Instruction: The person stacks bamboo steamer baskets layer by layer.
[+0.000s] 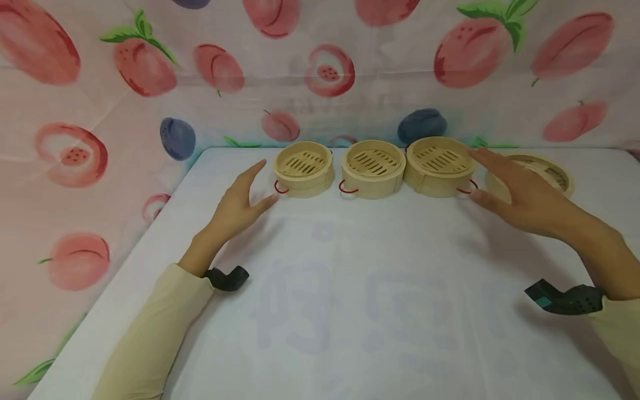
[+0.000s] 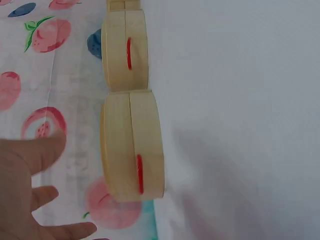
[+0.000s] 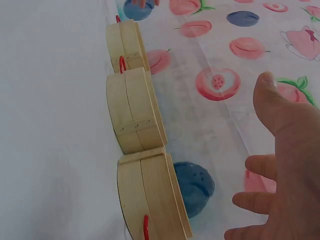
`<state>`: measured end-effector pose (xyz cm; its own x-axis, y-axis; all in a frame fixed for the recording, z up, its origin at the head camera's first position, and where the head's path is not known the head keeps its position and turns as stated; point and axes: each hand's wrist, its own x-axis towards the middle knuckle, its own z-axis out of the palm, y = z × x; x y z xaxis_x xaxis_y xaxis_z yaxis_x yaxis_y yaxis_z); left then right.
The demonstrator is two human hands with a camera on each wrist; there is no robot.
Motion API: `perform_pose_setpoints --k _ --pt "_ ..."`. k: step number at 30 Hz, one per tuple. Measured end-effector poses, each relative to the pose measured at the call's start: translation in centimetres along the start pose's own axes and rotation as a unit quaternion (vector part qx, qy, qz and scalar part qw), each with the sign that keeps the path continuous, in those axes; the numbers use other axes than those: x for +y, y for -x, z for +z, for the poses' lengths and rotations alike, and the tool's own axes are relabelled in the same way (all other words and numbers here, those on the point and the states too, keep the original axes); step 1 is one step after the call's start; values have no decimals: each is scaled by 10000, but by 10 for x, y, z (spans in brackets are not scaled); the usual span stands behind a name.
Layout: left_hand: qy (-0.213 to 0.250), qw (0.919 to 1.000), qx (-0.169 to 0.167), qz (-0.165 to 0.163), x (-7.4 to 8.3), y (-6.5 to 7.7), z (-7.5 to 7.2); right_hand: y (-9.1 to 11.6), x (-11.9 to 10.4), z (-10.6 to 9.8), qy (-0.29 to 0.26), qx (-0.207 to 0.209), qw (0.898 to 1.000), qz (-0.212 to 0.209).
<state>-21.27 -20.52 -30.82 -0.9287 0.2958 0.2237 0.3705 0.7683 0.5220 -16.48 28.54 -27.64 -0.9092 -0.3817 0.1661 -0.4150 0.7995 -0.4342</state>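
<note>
On your white table (image 1: 350,333), four round bamboo steamers (image 1: 373,186) line the far edge. Your right hand (image 1: 525,203), partly hiding the rightmost, and left hand (image 1: 237,205), beside the leftmost, are well apart, thumbs spread from fingers. Red loops (image 2: 140,175) jut from steamer sides.

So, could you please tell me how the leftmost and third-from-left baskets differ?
The leftmost basket stands apart from the second basket; the third basket touches or nearly touches it. The leftmost basket's front red loop is at its left, the third basket's loop at its right. The left hand is nearer the leftmost basket, the right hand nearer the third basket. Both are round and pale with slotted tops.
</note>
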Motion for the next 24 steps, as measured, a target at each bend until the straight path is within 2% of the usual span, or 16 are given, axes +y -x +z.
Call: perform_pose_setpoints --k 4,8,11,16,19,24 --pt "701 9969 339 -52 0 -11 11 -9 -4 2 -170 -60 9998 95" --pt "1001 9933 534 -198 -2 -18 21 -16 -7 9 -300 -151 9993 159" --pt "1047 9928 463 -362 -4 -24 27 -17 -9 14 -560 -105 9983 134" --pt "1146 9908 63 -712 -5 -29 32 -18 -12 22 -1012 97 9948 -10" --pt "1096 9920 -8 -620 -6 -32 36 -19 -14 29 -1249 186 9919 -117" --pt "1284 9903 404 -356 -3 -38 45 -22 -16 42 -1334 379 9897 -365"
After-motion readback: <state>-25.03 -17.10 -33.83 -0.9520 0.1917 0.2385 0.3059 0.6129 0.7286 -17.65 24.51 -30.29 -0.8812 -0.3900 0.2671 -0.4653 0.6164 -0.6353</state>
